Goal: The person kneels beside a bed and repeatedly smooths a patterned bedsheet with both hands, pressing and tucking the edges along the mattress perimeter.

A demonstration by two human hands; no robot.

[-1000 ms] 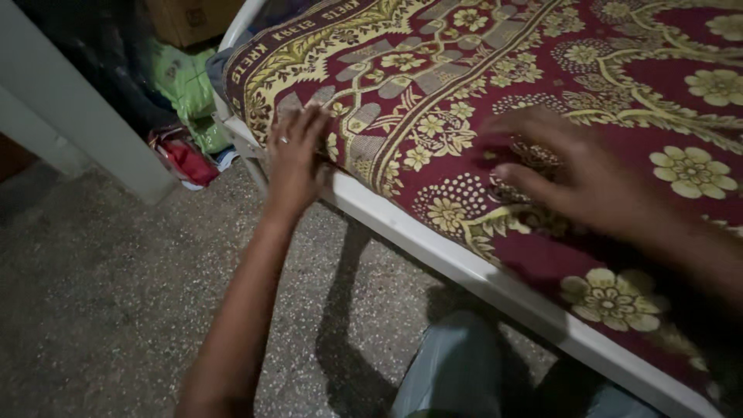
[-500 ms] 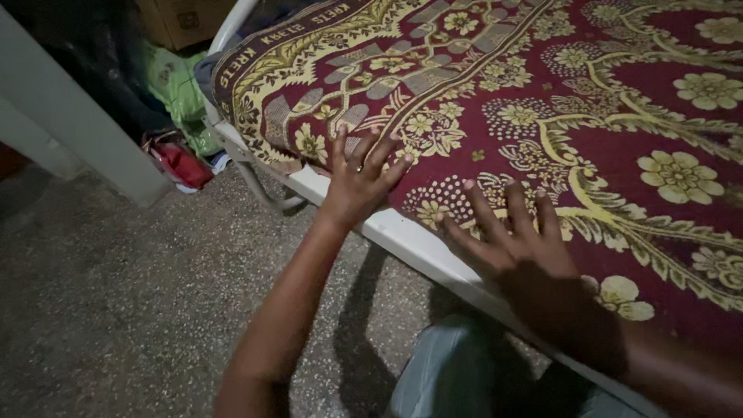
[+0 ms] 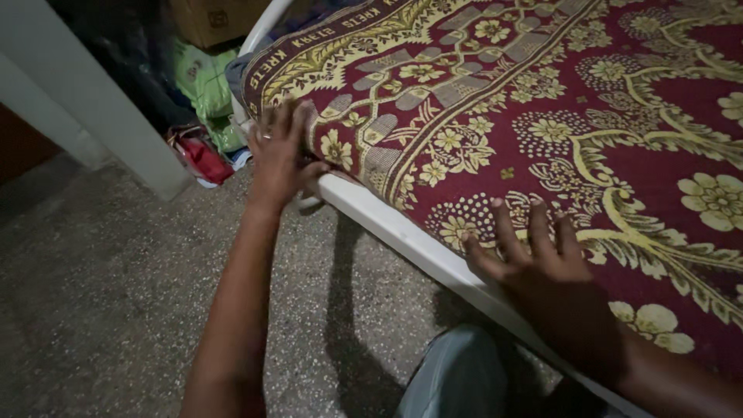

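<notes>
From the head camera, a maroon bedspread (image 3: 542, 101) with yellow flower and vine patterns covers the bed and fills the view from 12 to 4 o'clock. Its bordered corner hangs over the mattress at about 11 o'clock, and its long edge runs diagonally down toward 5 o'clock, just above the white bed frame (image 3: 402, 232). The left hand (image 3: 280, 155) lies at that corner near 11 o'clock, fingers spread and pressed flat on the folded edge of the cloth, thumb curled against the frame side; a ring shows on one finger, and the hand holds nothing closed in its grip. The right hand (image 3: 542, 263) rests at about 4 o'clock, palm down and fingers fanned wide on the cloth just inside the long edge, gripping nothing. The two hands are well apart along the same edge. Below the frame, from 6 to 9 o'clock, the speckled floor (image 3: 116, 294) lies open. At 10 o'clock, beside the corner, a green bag (image 3: 203, 81) and a red packet (image 3: 203, 159) sit on the floor against a pale post (image 3: 101, 116). A grey trouser knee (image 3: 457, 379) shows at 6 o'clock.
</notes>
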